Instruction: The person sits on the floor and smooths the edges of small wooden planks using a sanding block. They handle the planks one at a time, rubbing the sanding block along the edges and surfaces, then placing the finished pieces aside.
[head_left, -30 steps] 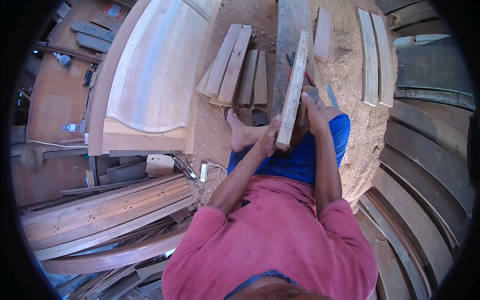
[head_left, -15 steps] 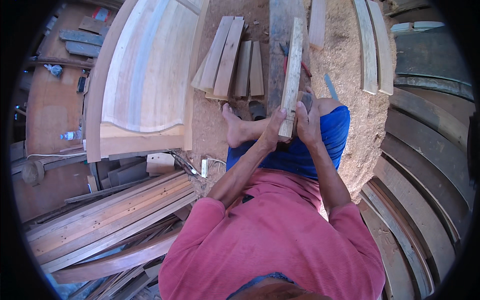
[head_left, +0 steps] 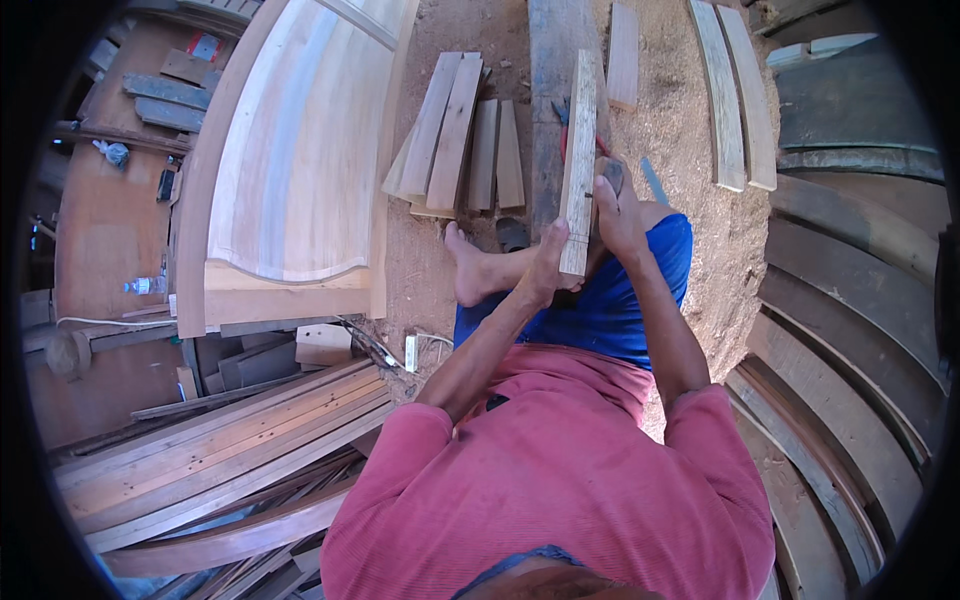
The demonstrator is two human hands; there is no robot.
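Observation:
A long pale wooden strip [head_left: 577,150] points away from me over my lap. My left hand [head_left: 548,262] is closed on its near end, with the thumb along the left side. On the strip's right side my right hand [head_left: 620,215] is closed around a small dark block [head_left: 611,172], held close against the wood. The palm hides much of the block, so its exact kind does not show. Pliers with red handles [head_left: 602,143] lie beyond the hands on a weathered plank [head_left: 546,90], partly hidden by the strip.
A panelled wooden door [head_left: 290,150] lies to the left. Short boards [head_left: 445,130] are piled beyond my bare foot. Two long strips [head_left: 735,100] and a bluish flat blade [head_left: 653,180] lie on the sawdust-covered ground [head_left: 720,270]. Stacked planks [head_left: 850,330] line the right side.
My right hand has slid a little way along the strip, away from me, with the dark block. The left hand keeps its hold on the near end. The whole view has shifted slightly.

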